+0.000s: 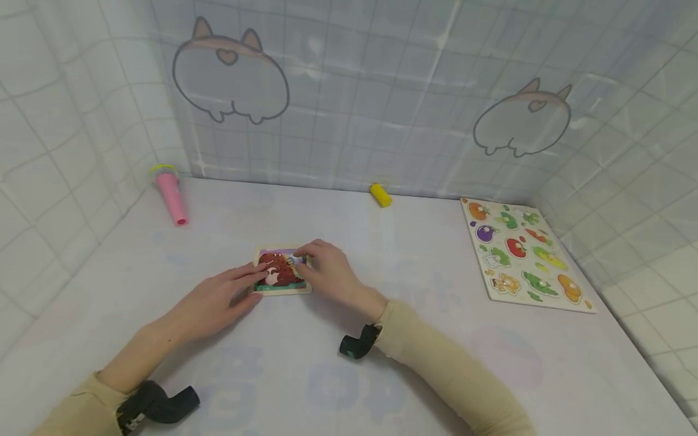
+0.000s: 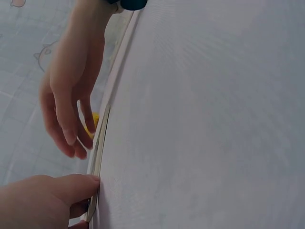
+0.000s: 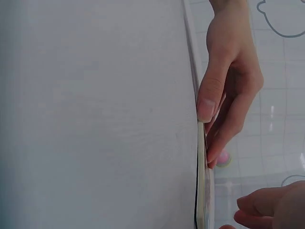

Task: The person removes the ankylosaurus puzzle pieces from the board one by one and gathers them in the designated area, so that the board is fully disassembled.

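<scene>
1. Flat rectangular picture board with cream frame, brown cartoon animal, purple background and green strip [image 1: 279,280]: lying face up on pale printed worktop [image 1: 414,266], left of centre, between both hands.
2. Expect light and stiff, probably thin wood or similar. Unlikely to snap; looks smooth, so likely to skid under a sideways push.
3. Best taken by the cream frame, thumb and fingers on opposite edges. Thin and low, so probably awkward to get under without tipping one side up.
4. Left grip [image 1: 218,303]: fingers extended over left part of face, thumb against near edge. Bracing, by the look.
5. Right grip [image 1: 332,272]: bent over right part. Cannot tell whether pinching anything.
6. Around, all well apart: pink tapered microphone-shaped toy with yellow-green rim [image 1: 172,197] at far left, short yellow cylinder [image 1: 380,195] near back edge, white board with colourful vegetable pieces [image 1: 520,266] at right.
7. In the way: both grips, covering the ends. Watch black angular wrist cameras [image 1: 357,342] too, low over the worktop.
</scene>
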`<act>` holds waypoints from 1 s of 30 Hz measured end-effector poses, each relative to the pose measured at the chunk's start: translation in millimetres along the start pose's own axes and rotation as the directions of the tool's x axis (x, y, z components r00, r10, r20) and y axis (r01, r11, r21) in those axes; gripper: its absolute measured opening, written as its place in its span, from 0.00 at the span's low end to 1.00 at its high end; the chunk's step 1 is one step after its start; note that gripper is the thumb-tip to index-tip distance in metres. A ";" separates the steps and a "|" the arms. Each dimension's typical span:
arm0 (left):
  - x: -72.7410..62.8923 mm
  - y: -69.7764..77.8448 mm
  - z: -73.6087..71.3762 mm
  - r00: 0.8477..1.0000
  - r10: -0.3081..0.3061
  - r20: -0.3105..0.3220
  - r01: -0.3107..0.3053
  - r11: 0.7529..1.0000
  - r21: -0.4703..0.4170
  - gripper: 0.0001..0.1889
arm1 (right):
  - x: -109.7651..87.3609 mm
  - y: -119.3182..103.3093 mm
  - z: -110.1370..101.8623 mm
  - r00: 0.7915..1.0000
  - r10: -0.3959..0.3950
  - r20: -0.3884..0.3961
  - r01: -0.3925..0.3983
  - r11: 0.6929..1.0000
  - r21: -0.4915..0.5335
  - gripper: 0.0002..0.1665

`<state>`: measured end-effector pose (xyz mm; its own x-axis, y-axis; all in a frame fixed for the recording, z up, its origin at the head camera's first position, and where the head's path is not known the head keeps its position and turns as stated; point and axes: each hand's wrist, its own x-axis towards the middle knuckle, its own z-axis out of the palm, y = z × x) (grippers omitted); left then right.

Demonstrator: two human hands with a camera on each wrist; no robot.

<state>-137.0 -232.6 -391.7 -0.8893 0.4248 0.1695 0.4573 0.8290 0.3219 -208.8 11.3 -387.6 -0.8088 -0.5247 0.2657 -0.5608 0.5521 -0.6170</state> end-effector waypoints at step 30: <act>-1.2 -0.6 1.1 1.000 0.024 -0.008 -0.024 0.999 -0.022 0.22 | 42.0 -19.0 32.9 0.996 0.010 0.091 0.016 0.959 -0.283 0.15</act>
<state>-136.2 -233.3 -393.0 -0.8781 0.4415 0.1842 0.4784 0.8103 0.3384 -226.3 -42.5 -389.0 -0.7950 -0.5757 0.1911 -0.6009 0.7044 -0.3779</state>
